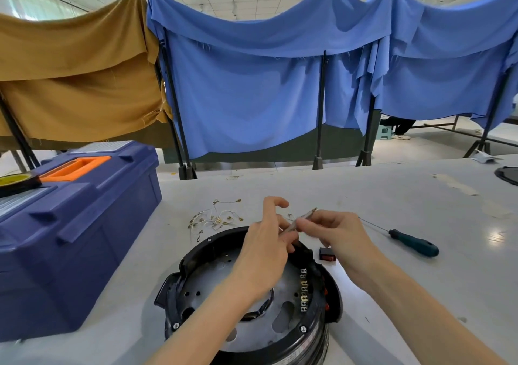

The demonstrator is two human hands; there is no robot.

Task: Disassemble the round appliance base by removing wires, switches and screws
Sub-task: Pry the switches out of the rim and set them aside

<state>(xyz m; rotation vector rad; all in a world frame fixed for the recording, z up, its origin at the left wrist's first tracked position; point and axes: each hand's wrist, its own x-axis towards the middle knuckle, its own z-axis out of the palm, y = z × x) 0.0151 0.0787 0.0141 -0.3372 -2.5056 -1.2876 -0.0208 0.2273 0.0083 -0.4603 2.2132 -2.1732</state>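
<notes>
Left hand (266,242), right hand (337,233) — pinching one wire (307,214).

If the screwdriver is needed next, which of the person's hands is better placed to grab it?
Right, probably. The screwdriver lies to the right of the right hand, nothing between them; the left hand would have to reach across. Both pinch a thin wire piece, so the right must release it first.
</notes>
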